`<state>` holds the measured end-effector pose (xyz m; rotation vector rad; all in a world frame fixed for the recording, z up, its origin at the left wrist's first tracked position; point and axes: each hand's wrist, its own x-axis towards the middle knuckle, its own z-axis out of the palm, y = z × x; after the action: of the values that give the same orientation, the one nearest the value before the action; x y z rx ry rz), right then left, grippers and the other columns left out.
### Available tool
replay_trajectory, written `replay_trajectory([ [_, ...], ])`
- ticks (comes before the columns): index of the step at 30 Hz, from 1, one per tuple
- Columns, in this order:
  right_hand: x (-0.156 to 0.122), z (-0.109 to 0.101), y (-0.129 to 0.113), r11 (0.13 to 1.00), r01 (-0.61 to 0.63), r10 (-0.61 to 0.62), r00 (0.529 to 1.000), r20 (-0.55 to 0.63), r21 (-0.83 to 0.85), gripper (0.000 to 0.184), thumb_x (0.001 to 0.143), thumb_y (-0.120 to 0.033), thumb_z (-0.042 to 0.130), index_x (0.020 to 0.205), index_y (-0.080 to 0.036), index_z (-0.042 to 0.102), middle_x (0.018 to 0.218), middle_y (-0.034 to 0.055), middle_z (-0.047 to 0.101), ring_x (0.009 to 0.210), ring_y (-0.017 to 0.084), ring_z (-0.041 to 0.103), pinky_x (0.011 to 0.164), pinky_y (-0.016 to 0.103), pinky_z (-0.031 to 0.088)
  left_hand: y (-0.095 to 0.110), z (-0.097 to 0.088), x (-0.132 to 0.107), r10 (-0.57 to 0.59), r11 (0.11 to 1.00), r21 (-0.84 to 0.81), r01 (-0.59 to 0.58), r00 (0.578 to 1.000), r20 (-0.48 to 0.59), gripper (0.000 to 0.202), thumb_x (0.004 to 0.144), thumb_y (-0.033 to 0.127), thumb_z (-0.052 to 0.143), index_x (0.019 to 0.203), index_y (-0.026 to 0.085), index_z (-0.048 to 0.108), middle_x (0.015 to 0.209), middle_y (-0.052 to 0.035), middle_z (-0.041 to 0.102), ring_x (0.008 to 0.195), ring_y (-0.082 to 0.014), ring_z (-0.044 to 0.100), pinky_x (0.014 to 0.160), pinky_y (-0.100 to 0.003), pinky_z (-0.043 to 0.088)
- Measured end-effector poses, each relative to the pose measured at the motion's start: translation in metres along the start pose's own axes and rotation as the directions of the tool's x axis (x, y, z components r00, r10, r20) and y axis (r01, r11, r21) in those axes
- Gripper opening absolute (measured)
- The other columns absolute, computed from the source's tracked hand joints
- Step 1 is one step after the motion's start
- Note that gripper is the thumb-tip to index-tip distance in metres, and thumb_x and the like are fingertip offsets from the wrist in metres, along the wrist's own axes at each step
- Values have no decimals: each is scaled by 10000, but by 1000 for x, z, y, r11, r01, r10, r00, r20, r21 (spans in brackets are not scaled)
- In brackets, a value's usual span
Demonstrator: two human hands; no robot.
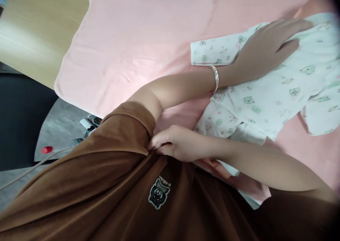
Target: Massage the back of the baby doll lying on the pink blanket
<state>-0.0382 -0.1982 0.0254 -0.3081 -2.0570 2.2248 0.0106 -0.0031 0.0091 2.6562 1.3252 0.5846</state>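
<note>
The left hand (pixel 265 48) lies flat on the baby garment (pixel 278 99), its grip apart and fingers spread, apparently smoothing it; the garment is thin white cotton with small green prints, spread on a soft pink blanket (pixel 132 50) over the pale wooden counter (pixel 34 32); the right hand (pixel 177 145) has its grip pinched shut on the brown sleeve (pixel 119 135); further smoothing likely needs that hand freed.

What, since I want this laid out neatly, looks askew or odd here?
The baby garment lies skewed on the pink blanket, its lower edge bunched up near the right hand, which pinches the brown sleeve. The left hand rests flat on the garment.
</note>
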Motion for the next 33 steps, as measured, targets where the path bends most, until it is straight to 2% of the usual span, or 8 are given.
replay_trajectory([
  [3, -6, -4, -2, 991, -73, 82, 994, -73, 112, 305, 853, 17, 534, 1041, -147, 708, 1027, 32, 764, 967, 130, 710, 890, 254, 540, 1, -5, -2, 30, 998, 46, -35, 994, 105, 607, 646, 227, -347, 243, 155, 100, 1461, 218, 375, 1486, -273, 96, 1038, -321, 279],
  [8, -37, -7, -22, 987, -126, 148, 949, -278, 95, 261, 810, -17, 580, 976, -167, 714, 940, 6, 756, 834, 108, 710, 767, 208, 563, 1, -2, -1, -22, 999, -27, 21, 1000, -19, 691, 676, 241, -344, 292, 185, 228, 1458, 163, 422, 1424, -142, 345, 1061, -273, 240],
  [11, -58, 2, -26, 996, 11, -24, 989, -146, -89, 238, 843, -117, 666, 1073, -163, 706, 1058, 40, 744, 961, 136, 693, 902, 254, 553, -1, 3, -1, -54, 996, -81, 45, 993, -108, 957, 693, 240, -370, 497, 157, 562, 1427, 123, 494, 1353, -67, 435, 1048, -223, 236],
  [13, -69, 14, -20, 967, 146, -147, 989, 9, -210, 309, 889, -204, 677, 1193, -144, 671, 1217, 88, 704, 1132, 174, 644, 1030, 301, 504, -2, 6, -1, -76, 989, -140, 55, 986, -149, 1090, 722, 264, -346, 917, 131, 719, 1403, 116, 539, 1322, -34, 464, 1043, -177, 234],
  [16, -81, 31, -4, 889, 289, -267, 957, 113, -355, 260, 977, -219, 549, 1196, -134, 661, 1306, 108, 672, 1265, 196, 581, 1127, 350, 438, -4, 9, -1, -114, 976, -206, 76, 977, -178, 995, 793, 309, -245, 1353, 128, 557, 1383, 125, 584, 1292, 9, 492, 1048, -109, 227],
  [20, -96, 35, 3, 803, 338, -307, 941, 145, -492, 240, 965, -133, 494, 1139, -139, 658, 1251, 96, 707, 1253, 193, 602, 1136, 367, 441, -4, 8, -1, -117, 976, -200, 83, 980, -164, 724, 934, 291, -24, 1356, 160, 549, 1400, 118, 586, 1309, -9, 497, 1071, -126, 260],
  [27, -137, -1, -51, 555, 184, -269, 962, 34, -811, 178, 954, -104, 555, 1024, -203, 686, 1198, 89, 731, 1168, 194, 662, 1095, 409, 486, -15, 18, 4, -126, 933, -354, 69, 982, -142, 441, 1019, 225, 255, 1348, 171, 543, 1446, 22, 572, 1380, -108, 473, 1181, -278, 283],
  [33, -195, -22, -99, 398, -116, -432, 851, -298, -910, 217, 961, -214, 575, 1142, -252, 688, 1249, 34, 713, 1214, 193, 640, 1140, 423, 451, -24, 22, -2, -137, 825, -561, -66, 940, -312, 302, 957, 234, 495, 1214, 178, 643, 1296, -31, 671, 1258, -228, 579, 1155, -432, 410],
])
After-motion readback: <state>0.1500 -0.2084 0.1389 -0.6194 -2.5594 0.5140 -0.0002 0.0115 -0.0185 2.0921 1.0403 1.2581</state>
